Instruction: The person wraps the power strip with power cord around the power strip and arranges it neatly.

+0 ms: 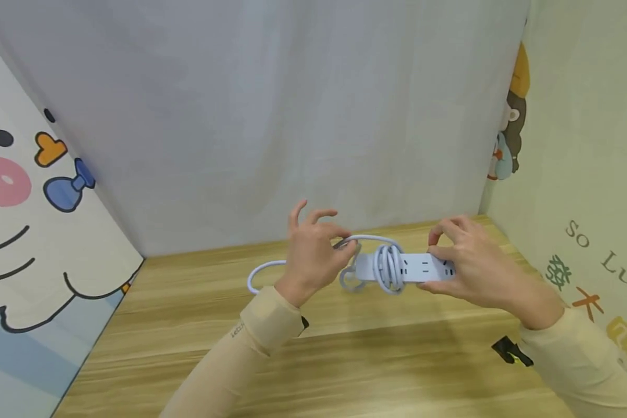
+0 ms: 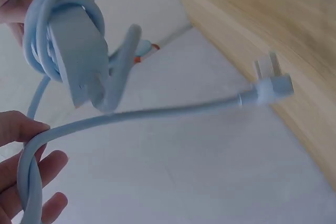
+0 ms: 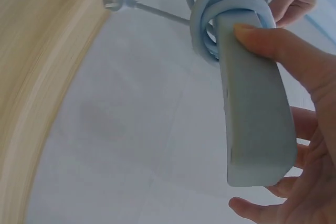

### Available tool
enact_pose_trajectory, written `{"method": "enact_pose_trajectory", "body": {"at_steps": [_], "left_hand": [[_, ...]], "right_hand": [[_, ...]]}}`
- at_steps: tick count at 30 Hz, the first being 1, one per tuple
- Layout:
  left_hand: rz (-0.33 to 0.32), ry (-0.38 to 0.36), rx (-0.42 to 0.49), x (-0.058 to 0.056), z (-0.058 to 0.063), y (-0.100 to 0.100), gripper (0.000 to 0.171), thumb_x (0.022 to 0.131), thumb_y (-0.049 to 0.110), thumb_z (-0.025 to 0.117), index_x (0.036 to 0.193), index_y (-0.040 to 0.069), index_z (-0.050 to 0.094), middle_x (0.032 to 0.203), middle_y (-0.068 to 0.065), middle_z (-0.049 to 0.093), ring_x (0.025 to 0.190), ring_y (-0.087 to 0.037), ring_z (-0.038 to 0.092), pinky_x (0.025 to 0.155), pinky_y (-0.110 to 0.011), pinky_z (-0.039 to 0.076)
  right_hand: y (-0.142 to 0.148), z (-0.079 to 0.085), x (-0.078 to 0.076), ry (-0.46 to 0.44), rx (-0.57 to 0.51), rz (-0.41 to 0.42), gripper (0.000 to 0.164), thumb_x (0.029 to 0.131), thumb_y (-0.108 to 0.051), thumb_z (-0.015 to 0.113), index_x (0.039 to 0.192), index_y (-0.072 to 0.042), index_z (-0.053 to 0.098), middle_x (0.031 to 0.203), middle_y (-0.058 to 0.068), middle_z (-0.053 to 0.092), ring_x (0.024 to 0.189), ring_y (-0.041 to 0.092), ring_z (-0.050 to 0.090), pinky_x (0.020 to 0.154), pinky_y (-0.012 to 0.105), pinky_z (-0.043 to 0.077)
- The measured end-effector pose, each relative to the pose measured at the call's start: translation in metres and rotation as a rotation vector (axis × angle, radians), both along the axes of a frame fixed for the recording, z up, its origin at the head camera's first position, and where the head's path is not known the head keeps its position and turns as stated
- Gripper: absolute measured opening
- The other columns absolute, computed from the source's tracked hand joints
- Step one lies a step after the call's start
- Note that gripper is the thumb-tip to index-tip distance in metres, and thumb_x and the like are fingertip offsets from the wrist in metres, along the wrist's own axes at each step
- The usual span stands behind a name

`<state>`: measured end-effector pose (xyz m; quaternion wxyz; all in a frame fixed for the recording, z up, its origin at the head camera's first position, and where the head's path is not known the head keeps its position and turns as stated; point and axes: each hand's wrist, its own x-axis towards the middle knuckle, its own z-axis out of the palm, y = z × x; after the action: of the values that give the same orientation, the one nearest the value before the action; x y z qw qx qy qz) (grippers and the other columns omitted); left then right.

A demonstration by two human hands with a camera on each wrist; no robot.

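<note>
A white power strip (image 1: pixel 425 267) hangs above the wooden table, held at its right end by my right hand (image 1: pixel 478 270) between thumb and fingers. Several turns of its white cord (image 1: pixel 389 270) are wound around the strip's body. My left hand (image 1: pixel 313 255) pinches a loose stretch of that cord between thumb and index finger, its other fingers raised. In the left wrist view the cord's free end runs out to a plug (image 2: pixel 274 88) with metal prongs. The right wrist view shows the right thumb (image 3: pixel 273 43) pressed along the strip's plain back.
The wooden table (image 1: pixel 214 348) extends beneath both hands. A grey-white curtain (image 1: pixel 292 116) stands behind it. Panels with cartoon prints rise at the left (image 1: pixel 26 232) and right (image 1: pixel 569 174). A small black clip-like piece (image 1: pixel 512 352) is beside the right sleeve.
</note>
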<state>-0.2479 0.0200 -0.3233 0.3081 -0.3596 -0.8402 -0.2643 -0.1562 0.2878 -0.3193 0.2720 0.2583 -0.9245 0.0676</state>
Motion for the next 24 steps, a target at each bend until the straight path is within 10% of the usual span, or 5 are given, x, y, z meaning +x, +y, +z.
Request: {"method": "enact_pose_trajectory", "body": {"at_steps": [3, 6, 16, 19, 24], "left_hand": [[0.003, 0.126, 0.016, 0.008, -0.001, 0.002, 0.004, 0.081, 0.02, 0.079, 0.08, 0.017, 0.082, 0.074, 0.006, 0.077, 0.112, -0.018, 0.067, 0.12, -0.054, 0.025], [-0.025, 0.041, 0.026, 0.016, 0.0, 0.002, 0.007, 0.082, 0.022, 0.078, 0.077, 0.017, 0.081, 0.073, 0.006, 0.076, 0.112, -0.019, 0.067, 0.119, -0.056, 0.025], [-0.295, -0.919, 0.136, 0.0, -0.006, -0.026, 0.013, 0.086, 0.029, 0.08, 0.082, 0.017, 0.078, 0.119, 0.008, 0.07, 0.132, -0.018, 0.051, 0.111, -0.051, 0.039], [-0.314, -0.864, 0.042, -0.006, -0.008, -0.032, 0.016, 0.088, 0.027, 0.077, 0.077, 0.016, 0.073, 0.12, 0.005, 0.067, 0.129, -0.021, 0.049, 0.109, -0.052, 0.037], [-0.249, -0.52, -0.169, -0.002, -0.011, -0.038, 0.028, 0.089, 0.028, 0.073, 0.064, 0.021, 0.061, 0.111, 0.002, 0.068, 0.119, -0.027, 0.051, 0.106, -0.055, 0.033]], "right_hand": [[0.001, -0.002, -0.002, 0.024, 0.025, -0.013, 0.037, 0.063, -0.036, 0.095, 0.079, -0.01, 0.074, 0.1, 0.005, 0.059, 0.101, 0.034, 0.052, 0.083, 0.05, 0.043], [0.005, -0.003, -0.003, 0.078, 0.036, -0.018, 0.04, 0.059, -0.035, 0.097, 0.078, -0.01, 0.073, 0.098, 0.006, 0.06, 0.099, 0.037, 0.053, 0.084, 0.053, 0.043], [0.008, -0.009, 0.007, 0.112, 0.057, 0.02, 0.043, 0.055, -0.035, 0.098, 0.081, -0.012, 0.073, 0.1, 0.005, 0.058, 0.1, 0.035, 0.051, 0.086, 0.058, 0.04], [0.006, -0.008, 0.008, 0.11, 0.067, 0.029, 0.043, 0.055, -0.035, 0.098, 0.082, -0.011, 0.074, 0.101, 0.006, 0.058, 0.101, 0.034, 0.05, 0.087, 0.057, 0.04], [0.006, -0.01, 0.011, 0.109, 0.096, 0.044, 0.044, 0.056, -0.037, 0.097, 0.083, -0.01, 0.075, 0.1, 0.007, 0.059, 0.1, 0.035, 0.05, 0.09, 0.058, 0.039]]}}
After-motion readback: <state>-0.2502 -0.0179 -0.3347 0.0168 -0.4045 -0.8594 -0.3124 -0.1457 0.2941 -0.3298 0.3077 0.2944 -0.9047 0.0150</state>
